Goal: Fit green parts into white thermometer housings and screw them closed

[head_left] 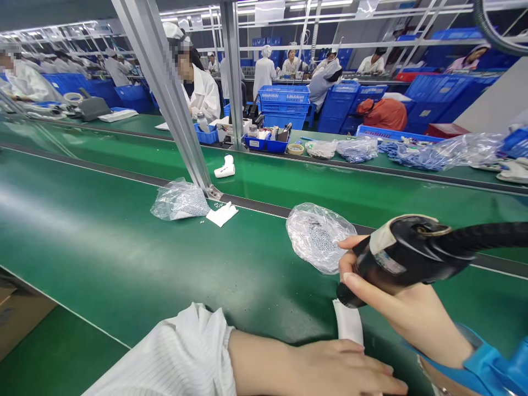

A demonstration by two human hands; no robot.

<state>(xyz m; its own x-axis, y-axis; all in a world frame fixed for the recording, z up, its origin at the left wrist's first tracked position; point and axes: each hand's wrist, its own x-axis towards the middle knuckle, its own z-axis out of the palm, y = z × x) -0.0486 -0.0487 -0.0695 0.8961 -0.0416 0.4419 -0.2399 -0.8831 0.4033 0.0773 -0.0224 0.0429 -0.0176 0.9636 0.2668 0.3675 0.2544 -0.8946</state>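
Note:
My right hand (396, 308) is wrapped round a black electric screwdriver (406, 258), whose ribbed black cable runs off to the right. The tool's dark lower end is just above a curved white plastic part (348, 324). My left hand (338, 368) lies across this part with its fingers over it, holding it on the green bench. Its lower portion is hidden by the hand and the frame's bottom edge. Beyond the tool sits an open clear bag of small screws (319, 236). A second clear bag of small metal pieces (181, 201) lies farther left.
A white paper scrap (223, 214) with loose small pieces lies beside a metal post (177, 110). On the green belt behind rests a white L-shaped part (225, 166). Blue bins (268, 144) and bagged parts line the far side, where co-workers in white sit.

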